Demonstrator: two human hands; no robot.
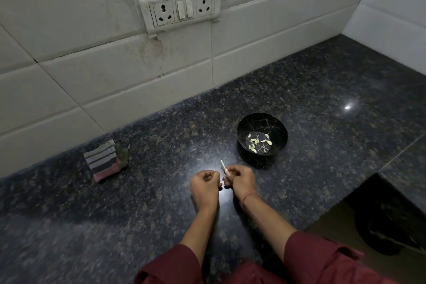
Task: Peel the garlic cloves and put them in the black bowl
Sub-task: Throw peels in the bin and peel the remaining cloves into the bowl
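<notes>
I see both hands close together over the dark speckled stone surface (322, 90), a little in front of the black bowl (280, 126). The right hand (242, 180) has its grip clenched around a garlic clove (226, 172), which it pinches at the fingertips, and a thin pale strip of skin (222, 164) stands up from the clove. The left hand (205, 185) is just beside it, with the fingers curled inward. A small pale spot shows at its fingertips, but I cannot tell if this grip holds something or is only clenched. The black bowl stands on the surface, beyond the right hand and slightly to its right, and several peeled cloves (255, 141) lie scattered on its bottom. A red thread (250, 196) goes around the right wrist, and both arms come out of dark red sleeves (322, 258). Well apart on the left, a folded striped cloth (105, 160) lies near the tiled wall (69, 71), which carries a white socket plate (182, 9).
</notes>
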